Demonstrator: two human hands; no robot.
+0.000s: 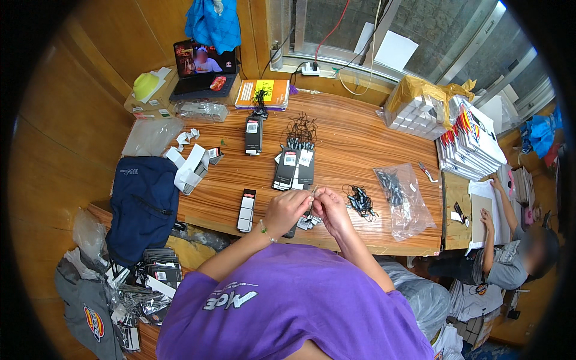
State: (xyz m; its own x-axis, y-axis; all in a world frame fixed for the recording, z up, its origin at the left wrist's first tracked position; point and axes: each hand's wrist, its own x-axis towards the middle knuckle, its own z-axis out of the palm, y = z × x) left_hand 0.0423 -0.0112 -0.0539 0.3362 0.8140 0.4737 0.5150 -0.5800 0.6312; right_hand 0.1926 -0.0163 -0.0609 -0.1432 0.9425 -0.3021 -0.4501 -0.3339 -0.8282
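Over the front edge of the wooden table, my left hand (288, 209) and my right hand (332, 209) meet, fingers pinched together. Between the fingertips is what looks like a thin string, mostly hidden. Under the hands, dark and white tags (308, 222) show in part. Just beyond lie stacks of black hang tags (292, 170) with white labels, their dark strings (300, 129) spread behind them. Left of my left hand is a stack of black and white tags (246, 210). Beside my right hand sits a pile of black strings (361, 203).
A clear plastic bag (408, 204) with more strings lies right, near scissors (427, 172). Another tag stack (253, 135), notebooks (262, 93) and a laptop-like screen (204, 66) stand farther back. A navy bag (143, 207) is left. A co-worker (510, 258) handles white material at right.
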